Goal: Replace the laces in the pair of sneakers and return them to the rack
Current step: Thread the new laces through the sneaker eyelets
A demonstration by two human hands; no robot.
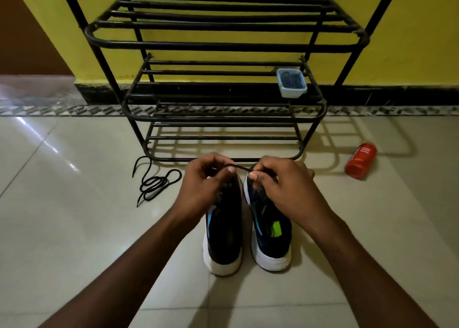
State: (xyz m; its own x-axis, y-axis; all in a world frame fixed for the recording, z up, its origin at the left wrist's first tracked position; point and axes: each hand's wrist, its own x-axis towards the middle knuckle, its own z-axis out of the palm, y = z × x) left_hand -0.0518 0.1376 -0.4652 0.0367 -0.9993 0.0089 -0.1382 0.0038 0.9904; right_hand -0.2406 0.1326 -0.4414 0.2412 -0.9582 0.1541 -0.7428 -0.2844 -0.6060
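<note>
Bridging left hand point(206, 187) and right hand point(282, 187), lace point(239, 168) above sneakers point(224, 233)

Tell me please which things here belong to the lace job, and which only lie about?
Job:
pair of sneakers
held lace, pinched between left hand and right hand
loose lace on the floor
black rack
blue tub on the rack, its dark coils probably laces

Lying about:
red bottle on the floor
</note>
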